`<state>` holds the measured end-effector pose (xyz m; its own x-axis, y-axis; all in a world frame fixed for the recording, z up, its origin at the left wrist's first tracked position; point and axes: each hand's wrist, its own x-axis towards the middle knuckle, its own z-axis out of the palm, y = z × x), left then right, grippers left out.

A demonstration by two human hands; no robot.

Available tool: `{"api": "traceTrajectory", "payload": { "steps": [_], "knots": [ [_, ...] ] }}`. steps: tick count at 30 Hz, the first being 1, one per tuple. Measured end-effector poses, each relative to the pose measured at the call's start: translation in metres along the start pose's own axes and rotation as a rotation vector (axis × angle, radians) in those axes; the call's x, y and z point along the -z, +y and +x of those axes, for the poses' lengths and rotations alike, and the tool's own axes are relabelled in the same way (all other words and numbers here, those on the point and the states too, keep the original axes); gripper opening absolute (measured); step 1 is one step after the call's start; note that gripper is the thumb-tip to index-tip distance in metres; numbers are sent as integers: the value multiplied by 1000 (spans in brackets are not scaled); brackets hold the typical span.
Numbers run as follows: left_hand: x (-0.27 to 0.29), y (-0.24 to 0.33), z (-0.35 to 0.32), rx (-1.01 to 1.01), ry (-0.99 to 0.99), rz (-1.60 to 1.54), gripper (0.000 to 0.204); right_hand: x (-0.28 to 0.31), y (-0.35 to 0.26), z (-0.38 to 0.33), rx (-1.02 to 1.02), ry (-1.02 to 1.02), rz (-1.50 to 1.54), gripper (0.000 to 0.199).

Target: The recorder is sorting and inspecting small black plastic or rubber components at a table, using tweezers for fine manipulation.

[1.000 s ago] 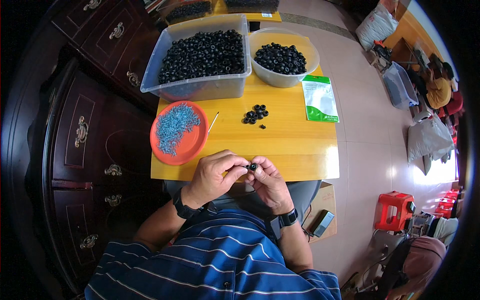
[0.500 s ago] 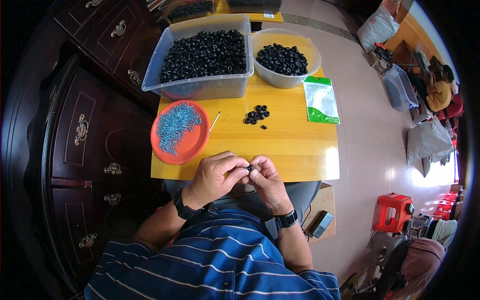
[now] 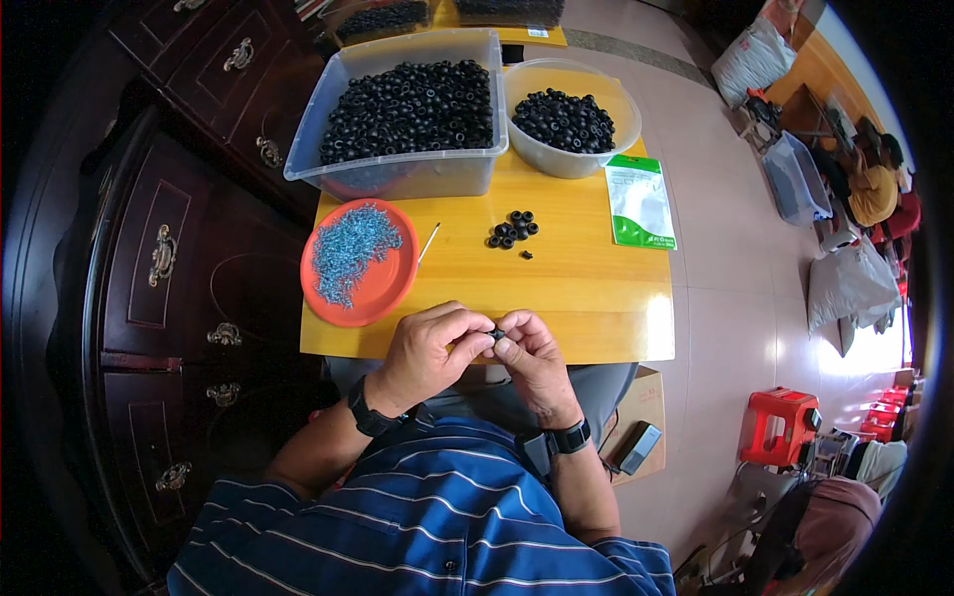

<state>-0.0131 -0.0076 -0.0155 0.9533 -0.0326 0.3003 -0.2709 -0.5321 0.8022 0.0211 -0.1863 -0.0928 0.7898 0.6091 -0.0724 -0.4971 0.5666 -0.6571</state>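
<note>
Over the near edge of the yellow table (image 3: 586,308), my left hand (image 3: 429,356) and my right hand (image 3: 535,363) meet fingertip to fingertip. Both pinch one small black round part (image 3: 498,335), mostly covered by the fingers. Beyond them lies a small cluster of black ring-shaped parts (image 3: 513,230), with one smaller black piece (image 3: 527,255) just nearer. An orange-red plate (image 3: 399,283) at the left carries a heap of small bluish metallic pieces (image 3: 350,253). Beside its right rim rests a thin stick-like tool (image 3: 429,243) with a dark tip.
A large clear bin (image 3: 397,179) and a round clear tub (image 3: 571,162), both holding black parts, stand at the back. A green-and-white packet (image 3: 641,204) lies at the right edge. Dark wooden drawers (image 3: 149,258) flank the left; a red stool (image 3: 780,427) is on the floor.
The small black part has turned slightly between my fingertips. Both hands stay in nearly the same place; the view has shifted a little.
</note>
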Motion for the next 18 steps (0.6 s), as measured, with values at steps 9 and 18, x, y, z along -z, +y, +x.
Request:
{"api": "traceTrajectory", "payload": {
  "steps": [9,18],
  "knots": [
    [-4,-5,-3,-105,25,131,14,4,4,4,-16,53,165,19],
    [1,-5,-2,-139,23,186,15,9,5,6,-90,28,157,21]
  ]
}}
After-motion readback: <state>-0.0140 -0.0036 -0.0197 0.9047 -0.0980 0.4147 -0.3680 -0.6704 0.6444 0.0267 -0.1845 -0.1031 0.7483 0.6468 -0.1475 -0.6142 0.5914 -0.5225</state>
